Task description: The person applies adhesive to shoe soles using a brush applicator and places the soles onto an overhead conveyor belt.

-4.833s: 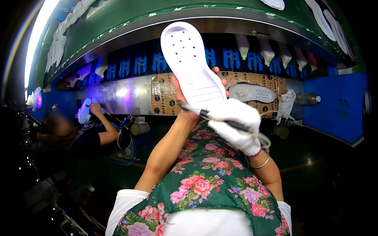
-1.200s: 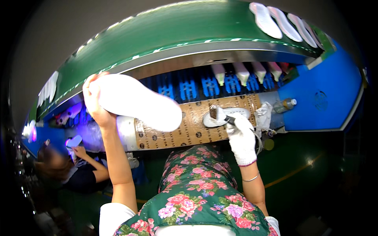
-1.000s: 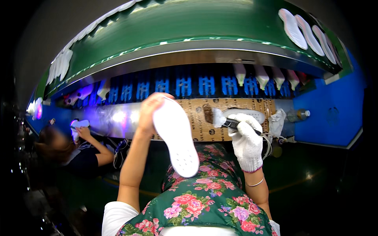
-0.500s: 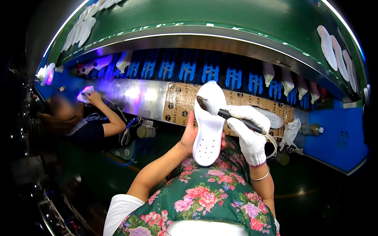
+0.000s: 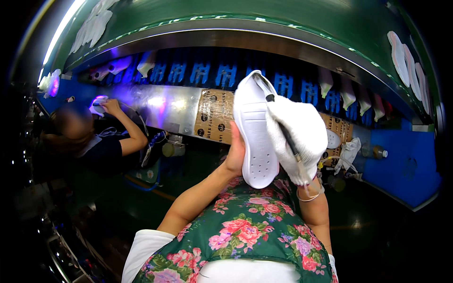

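My bare left hand [image 5: 235, 153] holds a white shoe sole [image 5: 257, 137] by its left edge, thumb along the side. The sole stands upright with its heel end toward me; small holes dot that end and its upper rim is raised. On my right hand [image 5: 304, 129] is a white knit glove. It is closed around a brush [image 5: 288, 140] with a black handle, from which a thin pale tube trails past my wrist. The brush tip is by the sole's upper right rim; its bristles are hidden behind the rim and glove.
Beyond my hands runs a metal ledge [image 5: 177, 106] partly covered with printed brown cardboard [image 5: 214, 115]. Blue racks [image 5: 226, 73] line the space under a green shelf [image 5: 226, 35]. White soles [image 5: 398, 59] lie on the shelf. At left a co-worker's hand [image 5: 112, 107] holds a lit shoe part.
The brush has moved from the inner face of the sole to its upper right rim, and my gloved hand has turned over. The sole has shifted up slightly and tilted.
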Demonstrator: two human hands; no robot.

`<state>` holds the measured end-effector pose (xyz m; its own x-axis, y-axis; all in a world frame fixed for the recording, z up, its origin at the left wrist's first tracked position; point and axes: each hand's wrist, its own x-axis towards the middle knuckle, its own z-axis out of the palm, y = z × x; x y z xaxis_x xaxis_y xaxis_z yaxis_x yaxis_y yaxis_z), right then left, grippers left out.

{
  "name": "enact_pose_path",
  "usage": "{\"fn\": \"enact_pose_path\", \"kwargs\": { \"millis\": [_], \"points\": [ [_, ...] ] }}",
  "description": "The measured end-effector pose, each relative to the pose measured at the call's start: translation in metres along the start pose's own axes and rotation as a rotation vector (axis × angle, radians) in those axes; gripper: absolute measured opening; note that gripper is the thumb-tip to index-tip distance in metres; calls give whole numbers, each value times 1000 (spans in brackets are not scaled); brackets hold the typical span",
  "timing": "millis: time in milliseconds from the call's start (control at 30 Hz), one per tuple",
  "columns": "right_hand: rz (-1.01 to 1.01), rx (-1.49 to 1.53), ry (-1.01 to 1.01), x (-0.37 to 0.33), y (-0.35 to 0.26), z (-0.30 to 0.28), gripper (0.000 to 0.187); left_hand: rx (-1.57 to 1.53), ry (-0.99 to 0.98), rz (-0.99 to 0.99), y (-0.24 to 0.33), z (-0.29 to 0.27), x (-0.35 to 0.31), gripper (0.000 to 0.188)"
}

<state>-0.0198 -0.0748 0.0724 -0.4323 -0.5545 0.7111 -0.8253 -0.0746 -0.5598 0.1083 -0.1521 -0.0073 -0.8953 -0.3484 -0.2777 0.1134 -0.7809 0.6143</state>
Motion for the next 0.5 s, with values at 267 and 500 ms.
{"fn": "enact_pose_path", "kwargs": {
  "millis": [267,500],
  "points": [
    [185,389,-103,-12,-12,1,20,22,-70,-66,6,-19,-1,105],
    [-11,222,-141,-17,-4,17,27,-4,-116,33,14,-27,4,98]
  ]
}}
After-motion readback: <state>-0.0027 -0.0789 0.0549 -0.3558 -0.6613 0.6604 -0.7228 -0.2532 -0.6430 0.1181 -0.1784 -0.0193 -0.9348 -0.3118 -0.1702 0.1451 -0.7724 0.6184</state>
